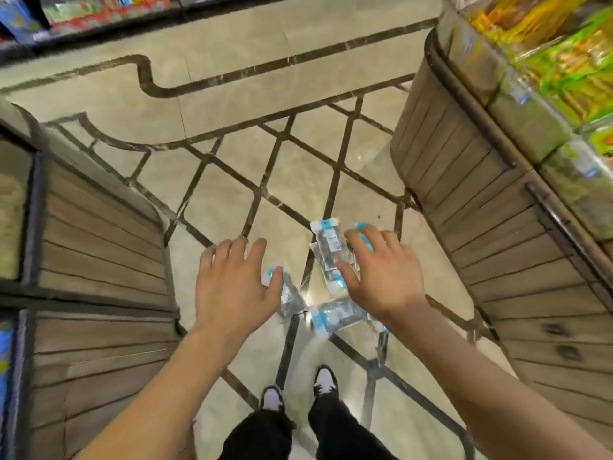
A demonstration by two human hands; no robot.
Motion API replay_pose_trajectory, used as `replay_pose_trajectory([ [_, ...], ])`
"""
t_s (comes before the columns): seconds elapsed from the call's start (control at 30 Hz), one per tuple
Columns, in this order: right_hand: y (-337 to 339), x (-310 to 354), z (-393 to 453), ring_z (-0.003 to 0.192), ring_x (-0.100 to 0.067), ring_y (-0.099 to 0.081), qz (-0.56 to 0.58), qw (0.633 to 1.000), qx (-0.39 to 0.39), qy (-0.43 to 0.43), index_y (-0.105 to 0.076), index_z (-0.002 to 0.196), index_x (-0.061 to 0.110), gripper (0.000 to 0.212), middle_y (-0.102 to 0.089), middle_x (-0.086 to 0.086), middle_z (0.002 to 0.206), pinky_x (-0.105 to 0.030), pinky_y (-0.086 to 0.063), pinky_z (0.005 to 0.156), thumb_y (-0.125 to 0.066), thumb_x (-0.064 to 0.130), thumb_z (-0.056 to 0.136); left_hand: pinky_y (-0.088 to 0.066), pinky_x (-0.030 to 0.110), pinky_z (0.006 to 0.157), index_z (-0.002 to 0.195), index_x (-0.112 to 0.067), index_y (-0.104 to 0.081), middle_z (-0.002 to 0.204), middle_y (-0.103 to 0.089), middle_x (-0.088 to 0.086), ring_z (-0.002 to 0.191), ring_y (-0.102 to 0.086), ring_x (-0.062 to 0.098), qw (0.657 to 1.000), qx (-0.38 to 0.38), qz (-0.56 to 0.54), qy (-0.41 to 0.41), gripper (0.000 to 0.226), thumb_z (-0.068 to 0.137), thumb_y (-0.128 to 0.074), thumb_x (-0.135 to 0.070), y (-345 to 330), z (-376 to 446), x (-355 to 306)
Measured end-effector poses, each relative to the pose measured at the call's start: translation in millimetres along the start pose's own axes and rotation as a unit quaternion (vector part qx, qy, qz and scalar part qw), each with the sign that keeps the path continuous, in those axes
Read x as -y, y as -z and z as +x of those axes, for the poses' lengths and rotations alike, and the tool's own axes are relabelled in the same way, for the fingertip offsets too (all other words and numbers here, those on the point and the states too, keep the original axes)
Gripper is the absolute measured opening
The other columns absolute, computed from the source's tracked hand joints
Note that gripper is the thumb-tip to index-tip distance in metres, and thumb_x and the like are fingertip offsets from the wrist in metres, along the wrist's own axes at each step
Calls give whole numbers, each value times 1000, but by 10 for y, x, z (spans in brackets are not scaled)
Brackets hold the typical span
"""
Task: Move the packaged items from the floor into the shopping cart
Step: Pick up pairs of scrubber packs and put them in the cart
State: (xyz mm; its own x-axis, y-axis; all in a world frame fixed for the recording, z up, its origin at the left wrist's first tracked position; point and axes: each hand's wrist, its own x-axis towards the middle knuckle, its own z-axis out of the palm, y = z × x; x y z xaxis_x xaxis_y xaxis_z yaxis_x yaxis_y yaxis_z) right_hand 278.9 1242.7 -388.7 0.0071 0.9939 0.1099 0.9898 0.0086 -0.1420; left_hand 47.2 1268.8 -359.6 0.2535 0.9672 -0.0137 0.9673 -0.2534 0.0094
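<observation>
I see nothing moved yet: the clear blue-trimmed packets (326, 257) all lie on the tiled floor (232, 200) between the shelf units, and no shopping cart is in view. My left hand (234, 287) and right hand (378, 277) hover spread above them, holding nothing.

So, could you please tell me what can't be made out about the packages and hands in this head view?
- Package count: the right hand covers part of the packaged items.
- Package print: too small and blurred to read.
- Contact: whether the left hand touches the package beneath it is unclear.
- Shopping cart: not in view.
- Shelf goods: motion-blurred.
</observation>
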Motion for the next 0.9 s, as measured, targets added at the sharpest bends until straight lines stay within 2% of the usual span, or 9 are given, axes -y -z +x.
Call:
replay_pose_trajectory([
  [0.1,-699,-54,38,102,-41,-69,8,1000,22,-14,-69,130,15,45,-72,-18,121,-49,-57,75,-71,40,92,-45,48,89,127,-9,-65,108,-70,18,100,-65,40,1000,19,-6,-12,55,87,-56,-47,-695,250,75],
  [0.23,-1837,-38,-57,110,-45,-65,36,987,133,-80,-67,132,17,47,-70,-18,125,-52,-56,81,-71,42,93,-48,48,83,126,-9,-64,98,-69,17,92,-65,41,995,97,-19,-19,56,86,-52,-45,-1883,398,122],
  [0.33,-2760,-50,-220,112,-45,-65,42,975,193,-98,-66,132,16,45,-69,-18,122,-51,-55,82,-68,39,94,-44,47,95,140,-15,-54,120,-67,15,111,-62,38,985,174,-1,1,56,95,-49,-46,-2791,446,192],
  [0.43,-3648,-138,-342,127,-41,-56,24,956,264,-125,-55,144,22,46,-61,-14,137,-50,-50,95,-55,42,103,-38,44,102,152,-20,-38,140,-56,10,127,-52,31,977,211,41,3,60,100,-39,-50,-3697,504,248],
  [0.6,-5032,-351,-515,135,-35,-49,0,917,359,-176,-42,152,25,50,-51,-11,149,-46,-45,104,-44,45,107,-38,43,99,141,-19,-48,134,-59,9,123,-53,30,966,252,59,11,50,101,-41,-46,-5120,529,307],
  [0.7,-5745,-453,-579,136,-33,-49,16,868,424,-258,-42,150,24,49,-52,-10,148,-44,-44,103,-41,47,107,-38,43,100,141,-18,-49,138,-58,11,126,-52,31,955,286,69,40,49,100,-42,-43,-5849,616,341],
  [0.73,-5951,-468,-610,136,-33,-49,37,848,428,-310,-43,150,22,50,-52,-11,147,-44,-43,103,-41,48,107,-37,44,102,143,-17,-47,140,-56,12,127,-51,32,952,295,72,46,52,100,-42,-44,-6072,647,358],
  [0.8,-6329,-465,-643,138,-37,-47,101,805,378,-446,-37,153,14,60,-48,-17,150,-46,-41,107,-42,51,106,-38,44,105,147,-14,-41,143,-54,14,130,-50,34,943,317,76,67,59,100,-41,-48,-6483,703,401],
  [0.9,-6802,-424,-612,144,-45,-37,169,731,255,-611,-7,162,2,88,-26,-28,160,-50,-35,114,-47,55,105,-37,49,112,158,-3,-20,152,-45,21,137,-44,38,926,349,71,123,75,101,-39,-49,-7003,758,489],
])
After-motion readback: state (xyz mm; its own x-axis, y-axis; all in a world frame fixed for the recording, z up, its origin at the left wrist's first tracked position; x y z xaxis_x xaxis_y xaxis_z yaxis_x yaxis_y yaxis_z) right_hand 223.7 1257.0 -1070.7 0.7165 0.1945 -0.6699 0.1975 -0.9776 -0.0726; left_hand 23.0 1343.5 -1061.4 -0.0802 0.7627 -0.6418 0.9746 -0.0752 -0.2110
